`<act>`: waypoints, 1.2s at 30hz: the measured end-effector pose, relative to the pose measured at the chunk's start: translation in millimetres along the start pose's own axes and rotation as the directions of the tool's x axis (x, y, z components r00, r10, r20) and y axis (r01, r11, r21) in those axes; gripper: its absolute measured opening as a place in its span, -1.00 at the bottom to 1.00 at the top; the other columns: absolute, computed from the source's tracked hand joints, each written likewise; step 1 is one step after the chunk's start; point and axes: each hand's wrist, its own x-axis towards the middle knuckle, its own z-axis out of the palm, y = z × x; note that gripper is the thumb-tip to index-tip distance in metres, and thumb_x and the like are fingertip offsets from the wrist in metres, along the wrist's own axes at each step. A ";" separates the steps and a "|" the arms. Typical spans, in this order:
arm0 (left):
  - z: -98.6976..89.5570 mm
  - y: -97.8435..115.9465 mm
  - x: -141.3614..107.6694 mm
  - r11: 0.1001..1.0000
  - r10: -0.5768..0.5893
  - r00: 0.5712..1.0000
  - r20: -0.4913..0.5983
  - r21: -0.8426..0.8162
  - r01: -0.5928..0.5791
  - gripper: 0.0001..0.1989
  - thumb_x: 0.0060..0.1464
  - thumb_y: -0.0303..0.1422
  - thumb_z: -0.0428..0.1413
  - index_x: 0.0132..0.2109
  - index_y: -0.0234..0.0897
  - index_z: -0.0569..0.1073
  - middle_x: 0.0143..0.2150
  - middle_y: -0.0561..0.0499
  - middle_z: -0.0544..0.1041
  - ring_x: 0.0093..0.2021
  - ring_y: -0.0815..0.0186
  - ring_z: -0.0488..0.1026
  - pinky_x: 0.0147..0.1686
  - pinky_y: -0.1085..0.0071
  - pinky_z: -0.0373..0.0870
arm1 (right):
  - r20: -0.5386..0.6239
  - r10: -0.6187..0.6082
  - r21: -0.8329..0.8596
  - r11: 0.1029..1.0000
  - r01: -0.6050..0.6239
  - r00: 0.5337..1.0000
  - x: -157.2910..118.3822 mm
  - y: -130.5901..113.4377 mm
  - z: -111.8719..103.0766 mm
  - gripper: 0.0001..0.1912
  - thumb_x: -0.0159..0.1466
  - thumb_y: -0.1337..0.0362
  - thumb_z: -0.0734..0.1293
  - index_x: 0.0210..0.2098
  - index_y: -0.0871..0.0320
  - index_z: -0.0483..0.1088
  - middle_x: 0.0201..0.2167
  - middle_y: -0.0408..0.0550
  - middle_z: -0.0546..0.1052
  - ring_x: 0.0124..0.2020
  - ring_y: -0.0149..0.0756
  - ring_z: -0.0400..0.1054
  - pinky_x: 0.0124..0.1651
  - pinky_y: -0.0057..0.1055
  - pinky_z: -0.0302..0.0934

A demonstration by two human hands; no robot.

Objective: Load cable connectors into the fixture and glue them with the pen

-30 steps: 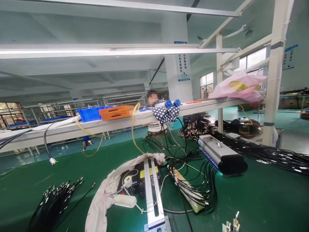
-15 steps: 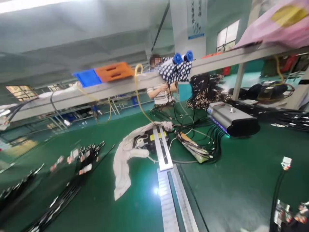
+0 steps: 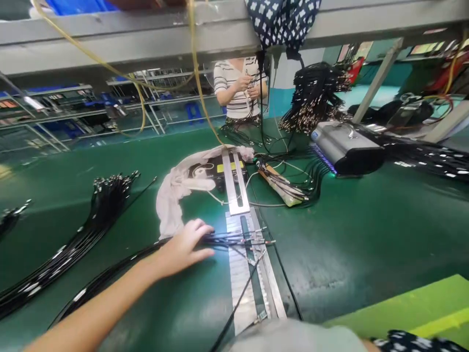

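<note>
The left hand (image 3: 186, 243) is positioned over a black cable bundle (image 3: 222, 240) at the near middle of the green counter (image 3: 366, 234). The thumb and fingers are spread; the palm covers the bundle, and whether the grip is clamped on it cannot be told. The bundle enters from the lower left, passes beneath the hand, and extends across a slotted metal rail (image 3: 240, 288), where its free ends fan out. A single black cable (image 3: 238, 304) crosses the rail diagonally, nearer the viewer. The state of the right hand's grip cannot be told; a dark patterned sleeve (image 3: 414, 342) appears at the lower right edge.

Beyond the rail, a slotted bar (image 3: 229, 186) points toward a black box with a yellow label. A pale cloth (image 3: 168, 200) curves around the left side of the box. A second cable bundle (image 3: 98, 215) lies left of the hand. A grey-and-black unit (image 3: 344, 146) stands at the right rear. A co-worker (image 3: 238, 105) in a striped top handles thin cables.
</note>
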 end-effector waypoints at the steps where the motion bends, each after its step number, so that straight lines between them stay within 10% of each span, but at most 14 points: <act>1: 8.4 -5.6 1.9 1.000 0.030 0.999 -0.032 0.002 -0.030 -0.57 0.24 -0.06 0.03 0.13 -0.19 0.36 0.04 -0.11 0.39 0.03 0.13 0.35 0.05 0.17 0.33 | -0.026 -0.026 -0.046 0.999 0.025 0.999 4.5 -13.2 -17.4 -0.66 0.41 0.10 0.32 0.03 0.21 0.40 -0.04 0.04 0.49 -0.10 -0.16 0.46 -0.05 -0.14 0.41; 4: 27.9 -19.7 2.1 0.998 0.060 0.990 -0.125 0.024 -0.057 -0.66 0.34 -0.12 -0.11 0.03 -0.21 0.40 -0.06 -0.09 0.42 -0.06 0.17 0.37 -0.03 0.20 0.35 | -0.180 -0.188 -0.295 0.947 0.129 0.966 34.6 -47.7 -73.4 -0.65 0.44 0.04 0.23 0.02 0.15 0.42 -0.03 0.03 0.52 0.01 -0.15 0.42 0.12 -0.17 0.31; 5: 32.8 -23.0 1.3 0.998 0.051 0.986 -0.158 0.036 -0.046 -0.65 0.35 -0.12 -0.12 -0.02 -0.24 0.41 -0.10 -0.10 0.42 -0.11 0.16 0.36 -0.08 0.19 0.34 | -0.253 -0.383 -0.632 0.761 0.148 0.889 48.9 -53.5 -90.1 -0.65 0.44 0.04 0.19 0.06 0.10 0.41 0.00 0.01 0.52 0.04 -0.17 0.41 0.13 -0.18 0.30; 9: 46.6 -33.4 -5.3 0.997 0.019 0.968 -0.251 0.072 -0.001 -0.66 0.34 -0.14 -0.10 -0.14 -0.27 0.44 -0.20 -0.10 0.42 -0.19 0.13 0.33 -0.18 0.19 0.30 | -0.287 -0.518 -0.827 0.558 0.065 0.806 100.2 -43.6 -128.0 -0.62 0.38 0.14 0.22 0.09 0.16 0.40 0.12 0.10 0.44 0.20 0.01 0.22 0.32 0.09 0.02; 15: 50.4 -31.8 -36.9 0.992 0.091 0.943 -0.320 -0.052 -0.114 -0.87 0.31 -0.28 0.03 -0.07 -0.17 0.42 -0.19 0.02 0.44 -0.19 0.31 0.39 -0.19 0.46 0.35 | -0.294 -0.595 -0.897 0.441 -0.002 0.748 116.9 -21.5 -134.2 -0.61 0.33 0.18 0.22 0.09 0.20 0.40 0.08 0.15 0.45 0.14 0.08 0.24 0.23 0.14 0.10; 24: 27.6 -3.7 -59.3 0.946 -0.078 0.996 -0.051 -0.318 0.058 -0.81 0.34 -0.28 -0.02 -0.05 -0.07 0.48 -0.16 0.09 0.47 -0.16 0.42 0.46 -0.18 0.60 0.36 | -0.357 -0.493 -0.845 0.533 -0.049 0.794 100.4 -19.5 -127.8 -0.79 0.38 0.24 0.23 -0.06 0.07 0.44 -0.05 -0.10 0.53 -0.06 -0.17 0.44 0.07 -0.17 0.32; 31: 31.3 -41.6 -54.4 0.998 0.050 0.977 -0.206 0.045 -0.042 -0.79 0.28 -0.23 0.05 0.00 -0.08 0.50 -0.14 0.01 0.45 -0.18 0.29 0.43 -0.20 0.42 0.33 | -0.275 -0.569 -0.878 0.477 0.039 0.775 68.1 -14.2 -123.3 -0.73 0.43 0.24 0.21 0.09 0.02 0.38 0.09 -0.12 0.46 0.11 -0.21 0.34 0.21 -0.19 0.25; 36: 32.7 -20.1 -36.9 0.995 0.057 0.981 -0.187 -0.068 -0.070 -0.80 0.28 -0.31 0.06 0.02 -0.15 0.42 -0.12 -0.02 0.46 -0.10 0.26 0.39 -0.11 0.38 0.35 | -0.199 -0.567 -0.926 0.376 0.036 0.799 65.8 -5.0 -126.8 -0.75 0.41 0.28 0.22 0.02 0.04 0.44 0.11 -0.06 0.43 0.16 -0.15 0.29 0.21 -0.13 0.25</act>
